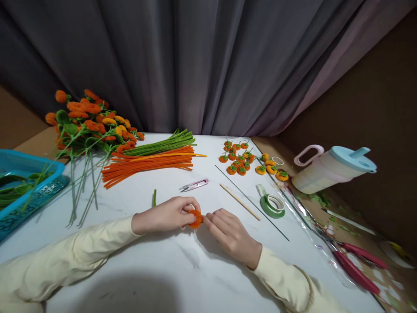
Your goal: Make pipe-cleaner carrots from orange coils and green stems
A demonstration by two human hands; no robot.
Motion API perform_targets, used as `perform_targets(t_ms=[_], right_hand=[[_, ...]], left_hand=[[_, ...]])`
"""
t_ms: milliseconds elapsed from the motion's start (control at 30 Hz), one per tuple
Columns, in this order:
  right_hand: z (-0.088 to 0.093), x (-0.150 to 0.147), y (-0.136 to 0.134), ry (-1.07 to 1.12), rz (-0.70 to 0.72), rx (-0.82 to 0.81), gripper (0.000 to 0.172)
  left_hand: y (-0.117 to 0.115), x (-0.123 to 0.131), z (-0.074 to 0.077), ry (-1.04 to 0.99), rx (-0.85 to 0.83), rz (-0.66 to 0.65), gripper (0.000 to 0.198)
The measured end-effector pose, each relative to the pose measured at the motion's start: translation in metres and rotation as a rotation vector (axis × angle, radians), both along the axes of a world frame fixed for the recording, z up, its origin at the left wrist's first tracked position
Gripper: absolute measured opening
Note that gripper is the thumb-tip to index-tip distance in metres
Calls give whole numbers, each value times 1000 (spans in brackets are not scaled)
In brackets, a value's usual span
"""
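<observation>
Between my two hands is a round orange pipe-cleaner piece (195, 218), fuzzy and coiled. My left hand (171, 214) pinches it from the left with thumb and forefinger. From the right, my right hand (230, 232) has its fingers closed at the piece's edge; what exactly they grip there is hidden. A short green pipe-cleaner bit (154, 198) lies beyond my left hand. Pink-handled thread snips (194, 185) rest just past both hands. Right of them are a wooden stick (240, 202) and a thin dark green wire (252, 203).
Bundles of orange pipe cleaners (150, 164) and green pipe cleaners (166, 143) lie at the back. Finished orange flowers (87, 113) and a blue basket (48, 187) stand left. Small orange pieces (239, 158), green tape (273, 206), a tumbler (329, 169) and red-handled pliers (356, 271) occupy the right.
</observation>
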State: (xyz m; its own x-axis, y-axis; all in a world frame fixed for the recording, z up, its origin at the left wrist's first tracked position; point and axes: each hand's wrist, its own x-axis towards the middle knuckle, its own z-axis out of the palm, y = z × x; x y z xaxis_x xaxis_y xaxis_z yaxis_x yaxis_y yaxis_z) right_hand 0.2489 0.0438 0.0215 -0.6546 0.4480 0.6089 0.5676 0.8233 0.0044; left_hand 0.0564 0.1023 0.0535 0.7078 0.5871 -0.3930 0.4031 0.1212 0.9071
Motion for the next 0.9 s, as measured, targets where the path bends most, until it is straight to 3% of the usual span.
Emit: perform_targets(t_ms=[167,300,567,733,900], right_hand=[[4,-1,-1,-56,21,89,18],[3,0,-1,-47,20,104,19],[0,1,-1,-2,4,52,19],[2,2,-2,-55,-16,97,19],[7,3,-2,-109,-12,153,20]], left_hand=[[-2,0,8,86,196,-140,15],[1,-1,11,66,247,-187,19],[7,-4,17,107,107,-193,19],[12,-8,14,-45,-101,-273,22],[13,-9,11,-56,-76,-279,30]])
